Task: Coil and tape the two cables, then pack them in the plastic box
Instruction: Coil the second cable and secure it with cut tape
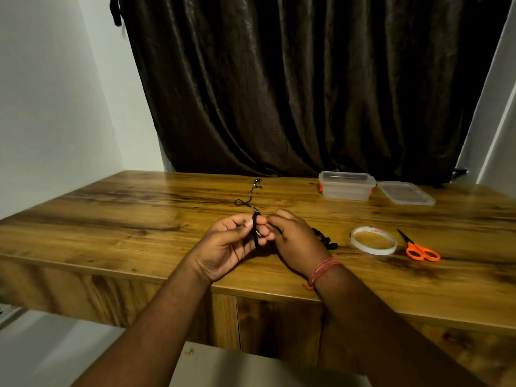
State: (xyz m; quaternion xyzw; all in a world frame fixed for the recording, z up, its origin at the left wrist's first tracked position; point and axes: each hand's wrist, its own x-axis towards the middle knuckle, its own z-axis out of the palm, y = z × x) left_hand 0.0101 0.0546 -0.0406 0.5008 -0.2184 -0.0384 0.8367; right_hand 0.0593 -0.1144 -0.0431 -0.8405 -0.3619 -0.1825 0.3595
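The left hand (229, 244) pinched a small coil of thin black cable (256, 229), keeping the loops from springing apart, while the right hand (293, 238) gripped the strand to feed it, its tail trailing across the wooden table (111, 219). The second black cable (325, 238), clear tape roll (373, 240), orange-handled scissors (418, 248) and open clear plastic box (346, 185) waited within reach.

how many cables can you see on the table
2: one cable being wound around the left hand fingers, its tail trailing away across the table; another black cable lying partly hidden behind the right hand.
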